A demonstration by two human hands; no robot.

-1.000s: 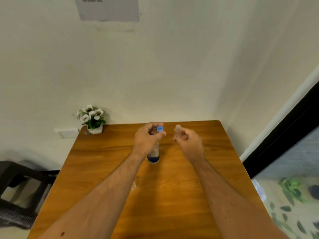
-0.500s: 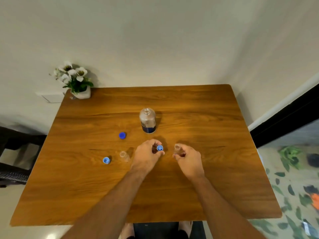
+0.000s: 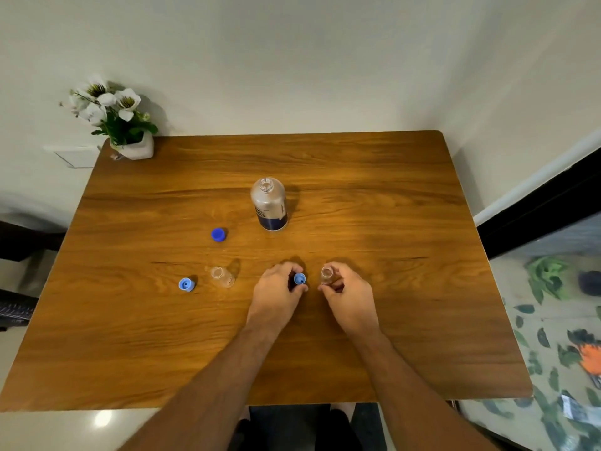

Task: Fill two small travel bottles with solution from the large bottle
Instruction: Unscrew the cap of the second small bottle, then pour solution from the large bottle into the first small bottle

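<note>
The large clear bottle [image 3: 269, 203] with a dark blue label stands uncapped at the middle of the wooden table [image 3: 162, 336]. My left hand [image 3: 276, 292] pinches a light blue small cap [image 3: 299, 278]. Just to its right, my right hand [image 3: 348, 296] grips a small clear travel bottle [image 3: 326, 274], upright and uncapped. A second small clear travel bottle [image 3: 222, 277] stands uncapped to the left, apart from both hands. Beside it lies another light blue cap [image 3: 186, 284], and a darker blue cap [image 3: 218, 235] lies farther back.
A white pot of white flowers [image 3: 130, 138] sits at the table's back left corner against the wall. A dark chair [image 3: 16, 307] is off the left edge. Patterned floor [image 3: 559, 353] shows to the right.
The view has tilted down from the wall to the whole table. Both hands drew back toward me, away from the large bottle, still holding the cap and the small bottle.
</note>
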